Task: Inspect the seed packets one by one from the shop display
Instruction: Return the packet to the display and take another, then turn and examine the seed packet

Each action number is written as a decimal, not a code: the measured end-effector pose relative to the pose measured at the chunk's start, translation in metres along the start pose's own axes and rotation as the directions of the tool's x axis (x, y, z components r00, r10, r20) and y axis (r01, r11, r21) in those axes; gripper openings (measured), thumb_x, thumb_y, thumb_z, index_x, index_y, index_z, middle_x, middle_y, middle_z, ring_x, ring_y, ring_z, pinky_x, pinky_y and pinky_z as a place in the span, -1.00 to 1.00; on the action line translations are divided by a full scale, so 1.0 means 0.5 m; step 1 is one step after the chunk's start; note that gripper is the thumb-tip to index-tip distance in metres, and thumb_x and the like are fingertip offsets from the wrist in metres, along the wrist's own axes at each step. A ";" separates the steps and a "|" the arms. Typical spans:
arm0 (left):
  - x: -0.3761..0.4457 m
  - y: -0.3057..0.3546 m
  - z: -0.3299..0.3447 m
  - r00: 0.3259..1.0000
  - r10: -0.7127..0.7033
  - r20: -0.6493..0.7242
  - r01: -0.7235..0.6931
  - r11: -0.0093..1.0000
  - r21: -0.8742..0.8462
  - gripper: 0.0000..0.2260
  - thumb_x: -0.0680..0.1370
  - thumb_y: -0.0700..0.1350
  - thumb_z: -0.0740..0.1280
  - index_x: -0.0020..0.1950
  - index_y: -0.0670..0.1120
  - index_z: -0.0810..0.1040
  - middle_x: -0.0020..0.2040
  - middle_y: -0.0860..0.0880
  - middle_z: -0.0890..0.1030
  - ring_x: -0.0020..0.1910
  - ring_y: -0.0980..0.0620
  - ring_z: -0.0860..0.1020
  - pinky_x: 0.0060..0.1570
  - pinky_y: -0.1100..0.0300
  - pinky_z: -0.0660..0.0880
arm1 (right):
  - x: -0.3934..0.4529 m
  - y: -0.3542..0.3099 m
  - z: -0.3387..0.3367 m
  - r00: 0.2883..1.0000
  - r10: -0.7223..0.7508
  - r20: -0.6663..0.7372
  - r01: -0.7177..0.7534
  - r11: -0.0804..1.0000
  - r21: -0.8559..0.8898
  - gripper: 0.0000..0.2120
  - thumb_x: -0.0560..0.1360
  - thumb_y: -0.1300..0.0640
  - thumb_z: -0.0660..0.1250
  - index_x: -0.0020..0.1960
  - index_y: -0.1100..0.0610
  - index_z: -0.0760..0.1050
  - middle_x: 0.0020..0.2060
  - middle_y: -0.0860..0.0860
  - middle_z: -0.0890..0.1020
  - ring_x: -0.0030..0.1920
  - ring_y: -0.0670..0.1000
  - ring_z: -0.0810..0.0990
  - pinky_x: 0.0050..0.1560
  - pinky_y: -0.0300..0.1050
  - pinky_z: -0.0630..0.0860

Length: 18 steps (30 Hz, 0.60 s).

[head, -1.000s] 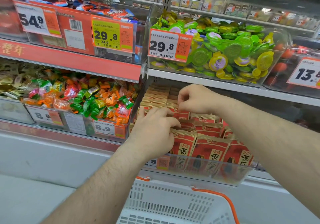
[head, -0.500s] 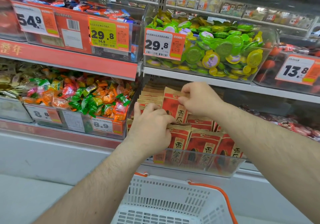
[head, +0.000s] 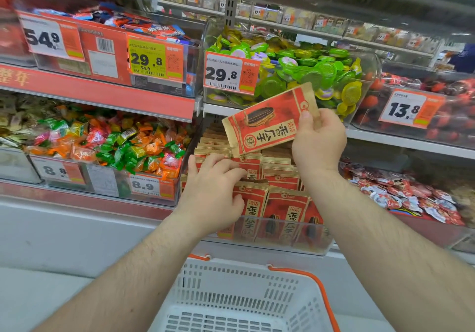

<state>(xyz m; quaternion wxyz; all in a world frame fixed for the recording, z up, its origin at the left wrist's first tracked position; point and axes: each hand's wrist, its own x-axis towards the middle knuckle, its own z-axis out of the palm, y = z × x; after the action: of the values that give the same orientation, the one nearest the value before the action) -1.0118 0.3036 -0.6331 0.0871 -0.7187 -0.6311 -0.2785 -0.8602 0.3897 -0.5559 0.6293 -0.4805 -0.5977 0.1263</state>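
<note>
Holding one seed packet (head: 270, 119) tilted at frame centre in my right hand (head: 318, 144), left hand (head: 213, 190) fingers curled on the packets in the bin (head: 280, 198), white basket (head: 246, 295) below.

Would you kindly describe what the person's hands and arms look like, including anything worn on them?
Both arms are bare as far as the frame shows, with no sleeves in sight. The forearms carry visible hair. The left hand and right hand wear no gloves, and no rings, watch or bracelet show. Fingernails look short and unpainted.
</note>
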 end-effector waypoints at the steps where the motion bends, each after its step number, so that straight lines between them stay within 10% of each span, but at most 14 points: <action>1: -0.002 -0.001 -0.002 0.995 0.020 -0.098 -0.025 0.998 -0.050 -0.66 0.43 0.00 0.32 0.17 -0.03 0.63 0.14 0.03 0.59 0.26 -0.08 0.43 0.27 -0.33 0.34 | -0.005 -0.001 -0.002 0.999 0.050 -0.003 -0.050 0.998 0.040 -0.81 0.60 0.13 0.25 -0.19 0.08 0.45 -0.34 -0.15 0.50 -0.26 -0.02 0.47 -0.21 -0.15 0.30; 5: -0.008 0.006 -0.029 0.902 0.018 -0.432 -0.090 0.985 -0.147 -0.73 0.41 0.00 0.30 -0.04 -0.14 0.62 -0.02 -0.07 0.54 0.03 -0.13 0.48 0.00 -0.04 0.43 | -0.038 -0.013 -0.004 0.997 0.067 0.035 -0.071 0.990 0.122 -0.76 0.60 0.13 0.26 -0.25 0.05 0.43 -0.36 -0.13 0.52 -0.33 -0.12 0.46 -0.24 -0.12 0.37; 12: -0.039 0.023 -0.082 0.809 0.009 -0.587 -0.161 0.965 -0.206 -0.63 0.39 -0.01 0.33 0.06 -0.24 0.53 0.09 -0.15 0.46 0.11 -0.09 0.42 0.16 0.12 0.34 | -0.096 -0.035 -0.030 0.958 -0.063 0.280 0.010 0.982 0.187 -0.74 0.57 0.21 0.31 -0.28 0.02 0.46 -0.44 -0.18 0.56 -0.41 -0.22 0.48 -0.31 -0.23 0.43; 18: -0.097 0.010 -0.080 0.944 -0.320 -0.079 0.210 0.767 -0.607 -0.65 0.37 0.12 0.37 0.12 0.08 0.49 0.00 0.19 0.58 0.00 0.22 0.55 0.07 0.12 0.53 | -0.169 -0.006 -0.081 0.690 -0.146 0.709 0.155 0.987 0.052 -0.84 0.53 0.10 0.35 -0.21 0.11 0.53 -0.30 -0.05 0.62 -0.23 -0.05 0.59 -0.20 -0.02 0.55</action>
<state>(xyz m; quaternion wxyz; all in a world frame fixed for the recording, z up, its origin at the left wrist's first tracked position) -1.0209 0.2420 -0.6235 -0.1251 -0.5854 -0.5980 -0.5330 -0.8473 0.3077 -0.6000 0.3557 -0.3478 -0.8318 0.2460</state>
